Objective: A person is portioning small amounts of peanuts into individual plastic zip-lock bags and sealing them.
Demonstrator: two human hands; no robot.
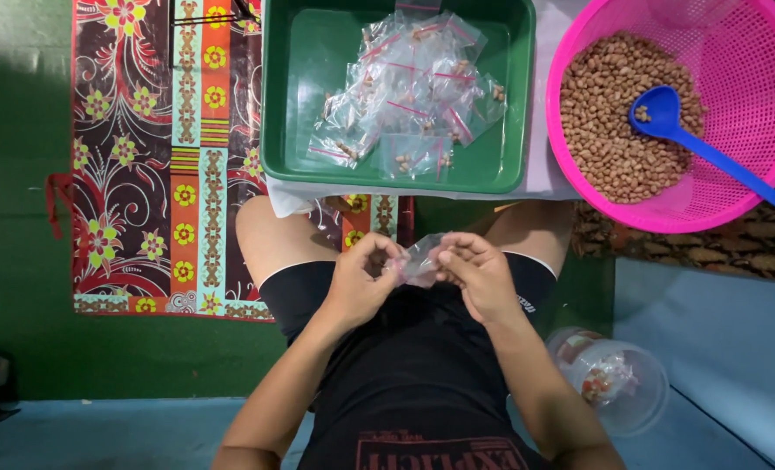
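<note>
1. Left hand (359, 280): fingers curled, thumb and fingertips pinching one edge of a small clear plastic bag (421, 258) held above the lap.
2. Right hand (479, 274): fingers bent and closed on the opposite edge of the same bag; both hands meet at its mouth.
3. Bag contents: too small and blurred to tell.
4. Green tray (279, 104): just beyond the knees, holding a loose heap of filled bags (414, 87) with red strips, each with a few brown nuts inside.
5. Pink basket (753, 61): to the right of the tray, holding peanuts (605, 122) and a blue scoop (666, 117) whose handle overhangs the rim.
6. Clear tub (618, 379): on the floor by the right thigh.
7. Patterned mat (144, 157): under the legs and tray.
8. Risk, as judged: the thin film may slip from the pinch, or close unevenly, letting nuts spill onto the lap; the overhanging scoop handle could be knocked by a reaching arm.
</note>
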